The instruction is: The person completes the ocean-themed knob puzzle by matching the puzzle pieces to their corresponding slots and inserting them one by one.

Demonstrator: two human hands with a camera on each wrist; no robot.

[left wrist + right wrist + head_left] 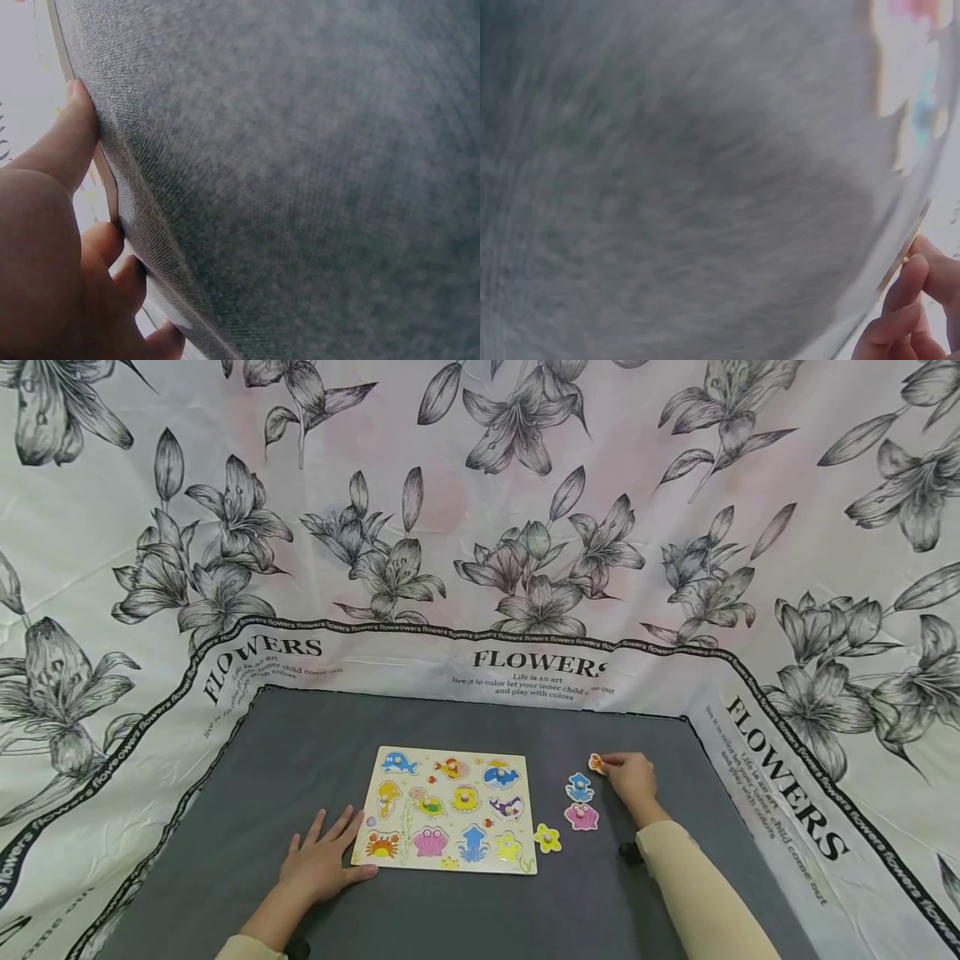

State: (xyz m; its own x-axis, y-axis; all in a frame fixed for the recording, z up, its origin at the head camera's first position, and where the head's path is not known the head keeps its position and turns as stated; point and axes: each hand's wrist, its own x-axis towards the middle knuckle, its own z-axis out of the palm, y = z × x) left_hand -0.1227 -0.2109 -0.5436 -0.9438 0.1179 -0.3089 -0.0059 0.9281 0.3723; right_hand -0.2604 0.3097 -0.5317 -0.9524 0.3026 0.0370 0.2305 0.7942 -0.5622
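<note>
My right hand (630,783) pinches a small orange wooden puzzle piece (596,764) with a pale edge; its picture is mostly covered by the fingers. In the right wrist view the piece (904,251) shows edge-on at the fingertips. My left hand (321,858) has its fingers spread, with fingertips and thumb against the left edge of a pale puzzle board (450,757). Sea animals fill the board, the bottom row showing a crab, a shell, a squid and a star. Nearest the right hand lie a blue squid piece (579,787) and a pink shell piece (582,816).
A yellow star piece (547,837) lies beside the board's lower right corner. Everything rests on a dark grey cloth (315,735). White floral fabric (420,660) borders the cloth at the back and both sides.
</note>
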